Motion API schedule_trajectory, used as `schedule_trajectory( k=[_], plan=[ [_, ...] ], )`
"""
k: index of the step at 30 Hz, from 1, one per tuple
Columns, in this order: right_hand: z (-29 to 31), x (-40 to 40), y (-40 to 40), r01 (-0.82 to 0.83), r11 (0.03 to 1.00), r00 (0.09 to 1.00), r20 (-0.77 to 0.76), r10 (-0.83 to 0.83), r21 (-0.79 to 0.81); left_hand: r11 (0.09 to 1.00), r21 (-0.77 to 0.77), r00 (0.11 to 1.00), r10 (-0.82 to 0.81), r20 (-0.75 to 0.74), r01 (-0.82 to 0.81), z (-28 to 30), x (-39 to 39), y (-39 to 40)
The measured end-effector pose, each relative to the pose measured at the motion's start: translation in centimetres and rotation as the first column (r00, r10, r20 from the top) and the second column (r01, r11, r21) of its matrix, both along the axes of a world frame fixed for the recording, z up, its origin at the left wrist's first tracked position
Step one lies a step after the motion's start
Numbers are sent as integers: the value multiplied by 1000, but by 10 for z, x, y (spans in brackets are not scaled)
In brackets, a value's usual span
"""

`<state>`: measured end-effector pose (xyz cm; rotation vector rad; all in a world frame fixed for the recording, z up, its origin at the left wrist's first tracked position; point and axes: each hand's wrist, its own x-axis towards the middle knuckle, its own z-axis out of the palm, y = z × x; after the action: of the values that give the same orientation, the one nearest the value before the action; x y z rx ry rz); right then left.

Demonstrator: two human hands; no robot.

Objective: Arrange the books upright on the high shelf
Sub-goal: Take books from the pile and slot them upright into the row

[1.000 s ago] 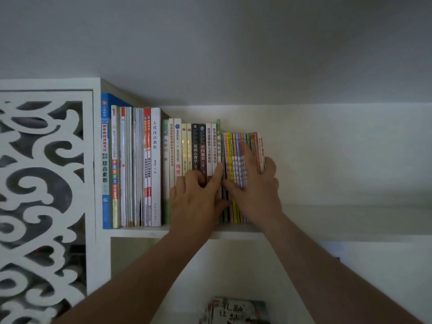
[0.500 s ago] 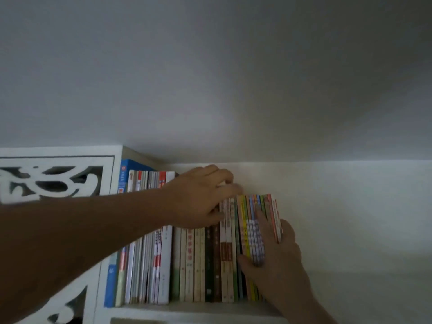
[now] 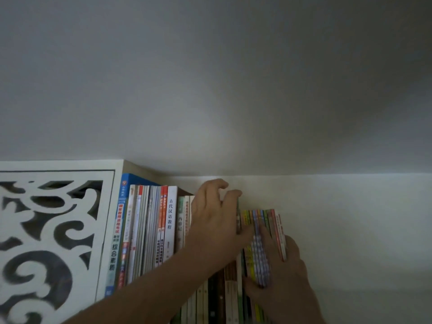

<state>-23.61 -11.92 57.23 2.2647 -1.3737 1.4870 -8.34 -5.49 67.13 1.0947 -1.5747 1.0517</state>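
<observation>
Books (image 3: 168, 228) stand upright in a row at lower centre of the frame, beside a white carved panel (image 3: 51, 232) at lower left. Left hand (image 3: 216, 220) reaches over the tops of the middle volumes, fingers curled on their upper edges. Right hand (image 3: 284, 277) lies flat against the thin coloured books (image 3: 259, 244) ending the row, fingers straight.

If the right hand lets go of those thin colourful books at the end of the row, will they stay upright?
Probably not. The thin books look slim and soft-covered, so likely floppy. Nothing stands to their right, only the right hand bracing them, so they may lean or slide that way. The left hand grips book tops beside them, which may help.
</observation>
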Motion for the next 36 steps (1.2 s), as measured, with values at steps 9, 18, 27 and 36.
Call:
schedule_trajectory(
  k=[9, 18, 27, 36],
  plan=[
    [-1, -7, 1, -70, 997, 996, 49, 71, -33, 919, 234, 880, -193, -435, 317, -88, -36, 18],
    [3, -6, 12, 24, 999, 999, 40, -22, -46, 886, 234, 848, -262, -461, 401, -61, -9, 67],
    [62, 52, 58, -10, 958, 982, -182, -44, -288, 971, 120, 843, -113, -526, 205, -28, 83, 162],
    [58, 65, 37, 19, 978, 971, -228, -68, -209, 989, -22, 802, -130, -583, 145, -39, 103, 184]
  ],
)
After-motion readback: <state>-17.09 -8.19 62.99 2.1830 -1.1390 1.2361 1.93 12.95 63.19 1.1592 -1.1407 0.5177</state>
